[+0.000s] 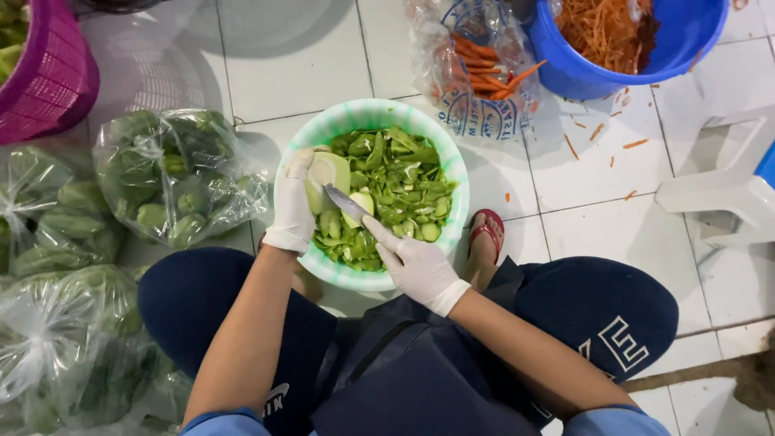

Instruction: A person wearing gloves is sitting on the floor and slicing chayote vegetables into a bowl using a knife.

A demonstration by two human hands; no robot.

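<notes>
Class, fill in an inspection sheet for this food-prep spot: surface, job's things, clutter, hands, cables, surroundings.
Surface: white tiled floor.
Job's things: green vegetable half, knife, green-rimmed bowl of green slices.
Clutter: carrot shreds scattered on tiles.
Hands: gloved left hand holds the vegetable; gloved right hand has the knife in its grip.
Cables: nothing seen.
Surroundings: bagged green vegetables, bagged carrots, blue tub, purple basket.

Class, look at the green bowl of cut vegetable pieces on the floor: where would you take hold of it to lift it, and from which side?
Grip the green bowl by its bare far and right rim, coming from above. The near-left rim sits under the left hand and right hand with the knife.
</notes>
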